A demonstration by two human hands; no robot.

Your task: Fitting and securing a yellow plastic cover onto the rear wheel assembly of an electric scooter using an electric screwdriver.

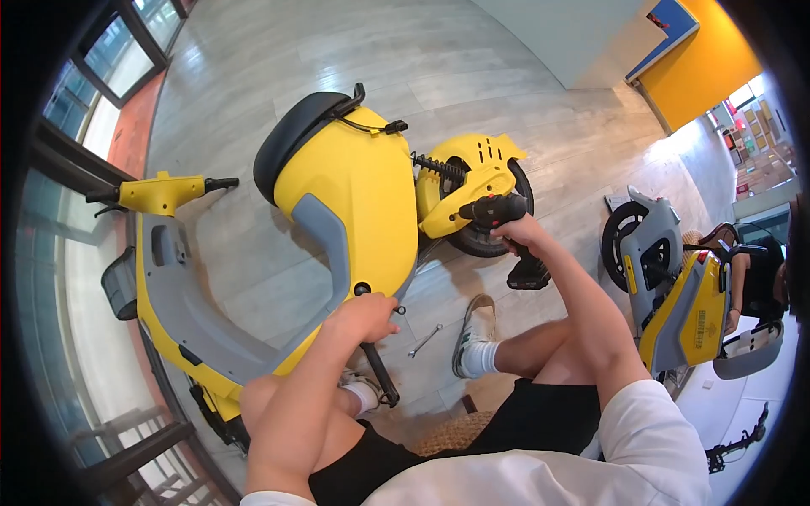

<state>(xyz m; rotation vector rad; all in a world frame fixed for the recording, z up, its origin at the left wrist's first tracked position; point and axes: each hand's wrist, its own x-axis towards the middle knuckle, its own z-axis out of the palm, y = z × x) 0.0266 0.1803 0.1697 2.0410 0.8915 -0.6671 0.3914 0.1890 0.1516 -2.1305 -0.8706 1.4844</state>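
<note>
A yellow and grey electric scooter (pixel 371 194) stands in front of me. My right hand (pixel 516 234) is wrapped round the grip of a black cordless drill (pixel 488 211). Its nose points left, at the yellow cover (pixel 447 218) beside the rear wheel (pixel 521 181). My left hand (pixel 364 320) is closed low against the scooter's body, below a round black part (pixel 363 288). A small ring end (pixel 400 310) shows by its fingers; what they grip is hidden. Below that hand a black bar (pixel 380 371) slants down toward my foot.
A combination wrench (pixel 424 341) lies on the floor between my feet. To the right stands another yellow and grey scooter (pixel 675 287), with another person's arm (pixel 739 282) beside it. Glass doors (pixel 110 59) line the left; a grey partition (pixel 557 42) stands at the back.
</note>
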